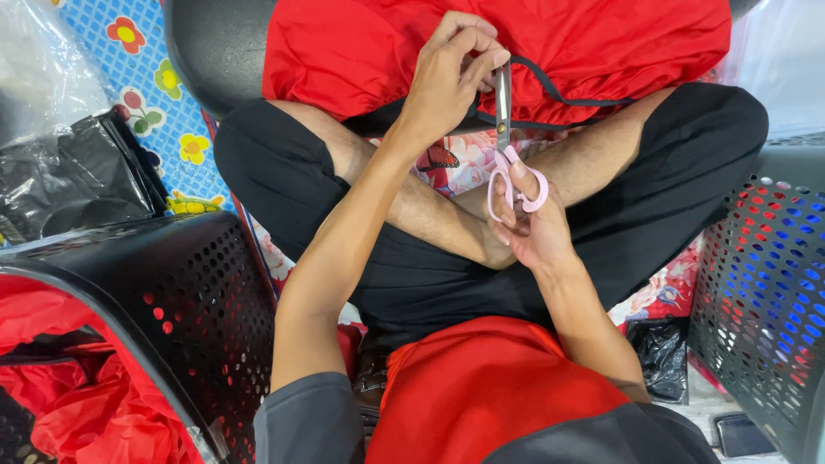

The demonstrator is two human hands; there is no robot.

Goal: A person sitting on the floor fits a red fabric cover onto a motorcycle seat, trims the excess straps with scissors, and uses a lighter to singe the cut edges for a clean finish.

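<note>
The person sits cross-legged on the floor with a bundle of red fabric [361,51] heaped over the far knee, so the cloth lies within easy reach of both arms. The right hand [528,228] is closed around the pink handles of a pair of scissors [507,146], thumb and fingers threaded through the loops, and holds the tool upright so the steel blades point away from the body toward the cloth. The blades look nearly together. The left hand [447,77] is pinched shut just beside the blade tips, fingertips gathered as if holding a thread or a small bit of the fabric's edge taut against the steel; what exactly is pinched is too small to tell. A black strap or trim [559,90] curves across the red cloth close to the tips. The scissors thus stand between the two hands, above the crossed legs. Black perforated baskets [198,292] flank the person on both sides, the left one holding more red cloth.
</note>
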